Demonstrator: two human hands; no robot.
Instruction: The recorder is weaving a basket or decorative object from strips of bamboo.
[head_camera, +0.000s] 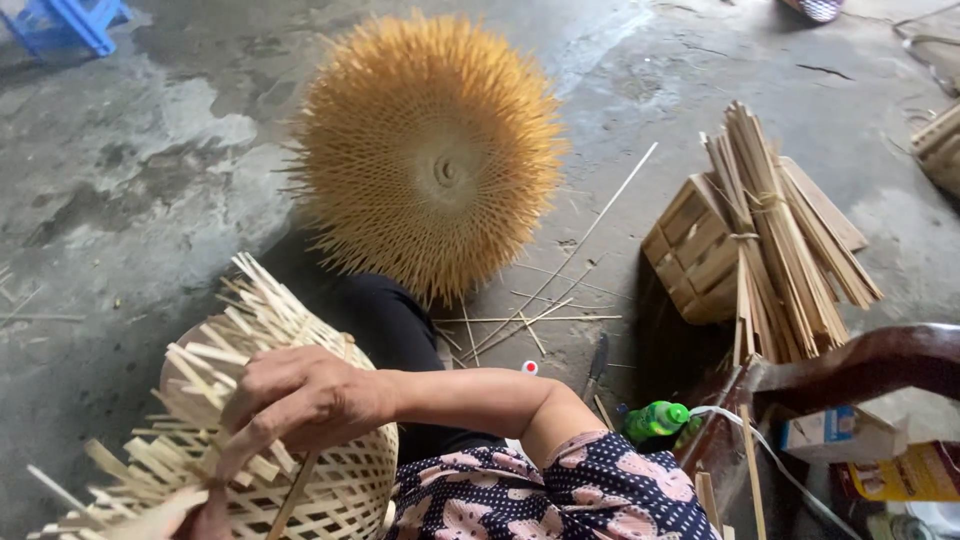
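Head view: the only view, looking down past the person's lap to a grey concrete floor (130, 170).
Right hand: the right hand (300, 400) reaches across the body and lies on the half-woven bamboo basket (250, 440), fingers curled down over the loose strip ends; it presses and pinches the strips, apparently to keep the weave from springing apart.
Left hand: only a sliver of the left hand (185, 515) shows at the bottom edge, under the basket's rim; it seems to prop the basket from below, but I cannot tell whether it is closed on anything.
Basket position: it rests on the person's lap at lower left, tilted, with its unfinished strip ends fanning up and outward, which puts the open edge within reach of both hands.
Spiky piece: a round woven bamboo piece (430, 155) with many thin ends bristling out all round lies on the floor ahead of the knees, well apart from the hands.
Strip supply: a tied bundle of flat bamboo strips (775, 235) leans over a small bamboo crate (690, 250) to the right, near enough to reach.
Loose slivers: thin bamboo slivers (540, 310) are scattered on the floor between the spiky piece and the crate.
Small items: a knife (596, 365) and a green bottle (655, 420) lie by the right knee.
Far corner: a blue stool (70, 22) stands at upper left.
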